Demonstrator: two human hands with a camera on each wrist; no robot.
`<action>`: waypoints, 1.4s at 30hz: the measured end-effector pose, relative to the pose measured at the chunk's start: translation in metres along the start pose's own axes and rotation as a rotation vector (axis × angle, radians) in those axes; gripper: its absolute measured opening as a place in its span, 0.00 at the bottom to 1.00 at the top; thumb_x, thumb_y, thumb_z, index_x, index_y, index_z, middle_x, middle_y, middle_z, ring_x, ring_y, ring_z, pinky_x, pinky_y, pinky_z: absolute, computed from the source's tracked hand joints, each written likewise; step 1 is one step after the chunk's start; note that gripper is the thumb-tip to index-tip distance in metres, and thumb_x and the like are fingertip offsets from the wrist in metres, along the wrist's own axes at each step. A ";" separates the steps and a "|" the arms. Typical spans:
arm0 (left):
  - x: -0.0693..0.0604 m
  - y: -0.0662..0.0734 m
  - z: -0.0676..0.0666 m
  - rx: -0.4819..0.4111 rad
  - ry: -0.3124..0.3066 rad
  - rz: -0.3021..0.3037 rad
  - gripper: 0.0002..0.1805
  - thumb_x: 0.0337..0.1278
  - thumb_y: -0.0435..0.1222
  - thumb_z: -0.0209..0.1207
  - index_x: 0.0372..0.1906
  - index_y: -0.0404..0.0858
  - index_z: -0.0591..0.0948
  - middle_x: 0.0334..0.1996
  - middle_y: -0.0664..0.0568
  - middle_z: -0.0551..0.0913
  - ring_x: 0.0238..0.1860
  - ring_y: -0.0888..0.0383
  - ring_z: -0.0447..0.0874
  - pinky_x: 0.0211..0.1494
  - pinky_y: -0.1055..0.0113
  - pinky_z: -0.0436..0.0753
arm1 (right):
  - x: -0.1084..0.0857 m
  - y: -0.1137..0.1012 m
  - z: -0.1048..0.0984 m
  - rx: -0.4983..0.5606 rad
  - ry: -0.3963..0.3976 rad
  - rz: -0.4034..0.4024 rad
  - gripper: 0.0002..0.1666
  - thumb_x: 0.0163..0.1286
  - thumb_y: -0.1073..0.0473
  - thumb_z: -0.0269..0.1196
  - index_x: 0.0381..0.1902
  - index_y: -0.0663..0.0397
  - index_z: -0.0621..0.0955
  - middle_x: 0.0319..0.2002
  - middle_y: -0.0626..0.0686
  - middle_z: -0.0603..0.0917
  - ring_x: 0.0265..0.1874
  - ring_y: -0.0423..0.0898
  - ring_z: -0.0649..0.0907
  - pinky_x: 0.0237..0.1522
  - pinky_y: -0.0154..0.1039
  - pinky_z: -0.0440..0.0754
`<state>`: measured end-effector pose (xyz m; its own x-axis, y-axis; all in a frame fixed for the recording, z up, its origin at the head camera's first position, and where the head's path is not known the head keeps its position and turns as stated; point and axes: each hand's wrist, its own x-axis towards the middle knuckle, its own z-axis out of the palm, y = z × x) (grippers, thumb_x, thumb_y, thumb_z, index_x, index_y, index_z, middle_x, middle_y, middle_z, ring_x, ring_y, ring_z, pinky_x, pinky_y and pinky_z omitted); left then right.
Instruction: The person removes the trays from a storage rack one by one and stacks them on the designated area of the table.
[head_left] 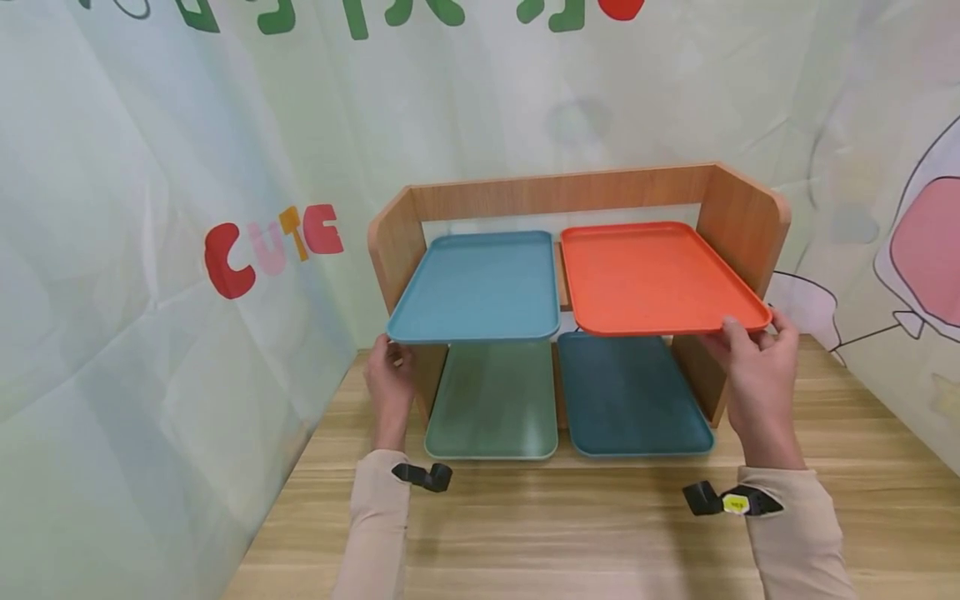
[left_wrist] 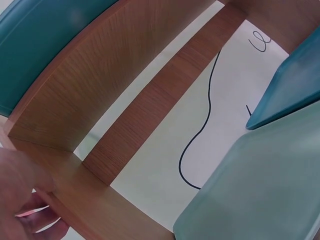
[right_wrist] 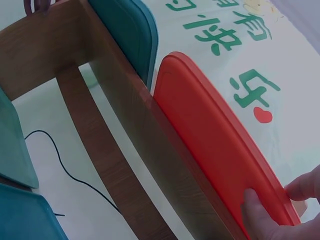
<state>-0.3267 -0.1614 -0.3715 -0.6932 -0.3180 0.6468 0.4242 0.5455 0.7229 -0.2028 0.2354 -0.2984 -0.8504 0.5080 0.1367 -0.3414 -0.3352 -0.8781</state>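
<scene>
An orange-red tray (head_left: 660, 279) lies on the upper right of a wooden shelf (head_left: 562, 193); my right hand (head_left: 767, 387) pinches its front right corner. In the right wrist view, the right hand (right_wrist: 290, 210) has its thumb and a finger at the edge of the red tray (right_wrist: 215, 135). Beside it on the upper level is a light blue tray (head_left: 483, 283). Below that tray's front left corner, my left hand (head_left: 390, 387) grips the shelf's left side; in the left wrist view the hand (left_wrist: 25, 195) curls round the wooden side panel (left_wrist: 90, 195).
On the lower level, a green tray (head_left: 495, 400) lies at left and a dark teal tray (head_left: 633, 396) at right. The shelf stands on a wood-grain table (head_left: 540, 525), against a printed cloth backdrop (head_left: 285, 108) that also runs along both sides.
</scene>
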 end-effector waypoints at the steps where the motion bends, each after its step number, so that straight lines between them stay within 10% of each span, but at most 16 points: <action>1: 0.000 0.001 0.000 0.007 0.002 -0.001 0.11 0.57 0.22 0.54 0.45 0.30 0.77 0.39 0.34 0.84 0.40 0.40 0.86 0.42 0.50 0.83 | 0.000 0.000 0.000 0.001 0.002 0.006 0.42 0.69 0.58 0.58 0.71 0.43 0.48 0.71 0.56 0.57 0.62 0.51 0.74 0.43 0.30 0.79; 17: 0.000 0.004 0.001 0.046 -0.035 0.001 0.10 0.58 0.22 0.53 0.45 0.30 0.76 0.44 0.35 0.82 0.42 0.41 0.85 0.44 0.51 0.83 | 0.001 -0.004 -0.007 0.300 0.066 0.018 0.41 0.62 0.67 0.64 0.66 0.45 0.56 0.65 0.55 0.63 0.42 0.50 0.86 0.37 0.40 0.82; 42: 0.003 0.006 0.006 0.118 -0.067 0.029 0.08 0.59 0.24 0.53 0.43 0.31 0.74 0.41 0.35 0.82 0.41 0.41 0.85 0.45 0.49 0.82 | -0.013 -0.019 -0.039 0.623 -0.021 0.017 0.33 0.63 0.78 0.56 0.62 0.49 0.68 0.62 0.51 0.67 0.42 0.62 0.84 0.37 0.52 0.81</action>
<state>-0.3300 -0.1546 -0.3664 -0.7209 -0.2500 0.6464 0.3758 0.6426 0.6677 -0.1695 0.2663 -0.3012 -0.8632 0.4851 0.1396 -0.4918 -0.7460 -0.4489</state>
